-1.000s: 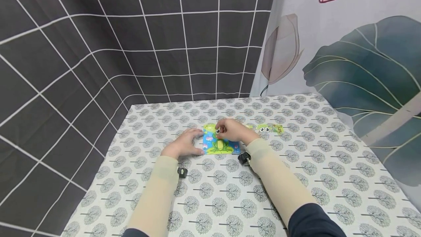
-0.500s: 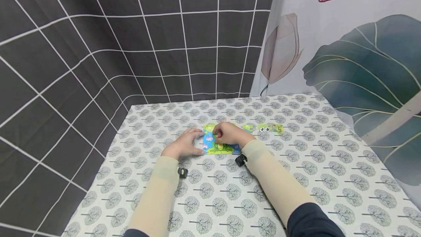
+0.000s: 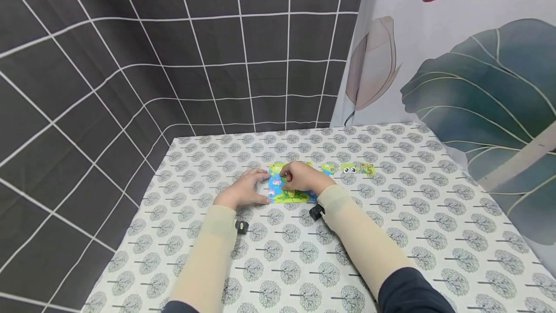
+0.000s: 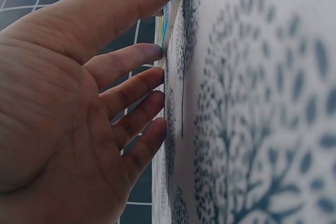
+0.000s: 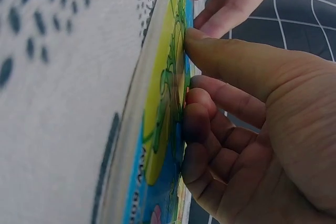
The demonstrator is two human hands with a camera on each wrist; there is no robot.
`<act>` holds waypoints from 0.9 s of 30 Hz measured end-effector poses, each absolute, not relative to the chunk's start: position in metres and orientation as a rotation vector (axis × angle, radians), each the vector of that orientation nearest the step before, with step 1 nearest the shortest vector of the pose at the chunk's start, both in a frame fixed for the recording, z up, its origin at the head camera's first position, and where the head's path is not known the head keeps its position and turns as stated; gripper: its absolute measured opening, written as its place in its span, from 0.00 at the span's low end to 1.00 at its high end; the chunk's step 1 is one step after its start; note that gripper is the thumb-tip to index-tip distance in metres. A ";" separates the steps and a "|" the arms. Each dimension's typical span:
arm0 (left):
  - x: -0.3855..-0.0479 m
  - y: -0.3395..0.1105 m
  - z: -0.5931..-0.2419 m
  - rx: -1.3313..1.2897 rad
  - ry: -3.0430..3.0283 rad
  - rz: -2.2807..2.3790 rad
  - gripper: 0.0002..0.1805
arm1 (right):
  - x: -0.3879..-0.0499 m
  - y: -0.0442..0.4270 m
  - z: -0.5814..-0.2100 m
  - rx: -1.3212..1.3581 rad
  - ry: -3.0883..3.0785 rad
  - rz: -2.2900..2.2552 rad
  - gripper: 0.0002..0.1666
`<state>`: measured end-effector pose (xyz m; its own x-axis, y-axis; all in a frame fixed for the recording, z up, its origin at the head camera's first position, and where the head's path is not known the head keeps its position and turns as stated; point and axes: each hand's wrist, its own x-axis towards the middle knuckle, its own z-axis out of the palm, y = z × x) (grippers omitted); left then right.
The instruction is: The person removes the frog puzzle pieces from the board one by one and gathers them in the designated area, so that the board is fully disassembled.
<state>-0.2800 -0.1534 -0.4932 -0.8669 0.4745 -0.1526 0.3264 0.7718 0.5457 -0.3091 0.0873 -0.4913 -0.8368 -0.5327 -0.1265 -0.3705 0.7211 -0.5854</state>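
A thin, colourful frog picture board (image 3: 292,198) lies flat on the patterned table. In the head view my left hand (image 3: 244,190) is at its left side, thumb and fingers spread; in the left wrist view that hand (image 4: 68,108) touches the board's edge (image 4: 169,22) with the thumb. My right hand (image 3: 306,177) is over the board, covering the frog's upper part. From the right wrist, the thumb and curled fingers of that hand (image 5: 262,108) touch the board's face (image 5: 161,103); whether they pinch a piece is hidden.
Right of the board lie a small green and blue piece (image 3: 327,168), a green piece with two eyes (image 3: 349,170) and a green-brown piece (image 3: 368,169). A dark, white-lined curtain (image 3: 217,42) stands behind the table; a leaf-patterned one (image 3: 486,86) hangs at the right.
My right hand has shifted slightly left and down over the frog's head, uncovering more of the green and blue piece beside it. My left hand has hardly moved.
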 end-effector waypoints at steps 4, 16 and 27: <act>-0.279 -0.153 -0.492 0.630 2.679 0.776 0.50 | -0.310 0.087 -0.492 -0.707 2.622 -0.830 0.25; -0.277 -0.153 -0.491 0.630 2.680 0.791 0.50 | -0.313 0.087 -0.495 -0.720 2.638 -0.789 0.24; -0.280 -0.153 -0.495 0.631 2.696 0.786 0.48 | -0.313 0.088 -0.497 -0.742 2.659 -0.808 0.24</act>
